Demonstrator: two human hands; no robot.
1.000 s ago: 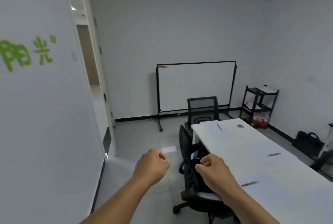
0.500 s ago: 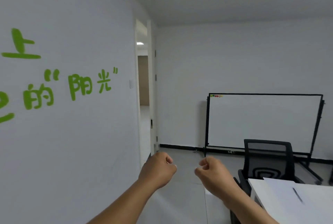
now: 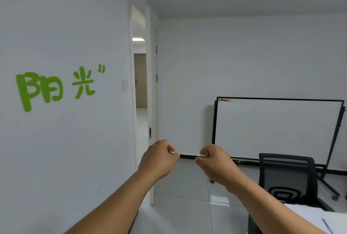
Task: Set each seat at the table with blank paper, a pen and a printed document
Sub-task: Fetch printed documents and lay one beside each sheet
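both hands, left [image 3: 159, 156] and right [image 3: 216, 162], curled with nothing in grip; thin limp paper [image 3: 308, 213] on worktop [image 3: 336, 220] probably best lifted by an edge, pen [image 3: 327, 225] light, liable to roll.

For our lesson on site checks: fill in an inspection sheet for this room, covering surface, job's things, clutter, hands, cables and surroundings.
Surface: white table, only its corner in view.
Job's things: paper with a pen lying on it; printed document not seen.
Clutter: nothing seen.
Hands: left hand and right hand raised in the air, fingers curled, nothing in either grip.
Cables: nothing seen.
Surroundings: black chair, whiteboard, open doorway, green lettering on the wall.
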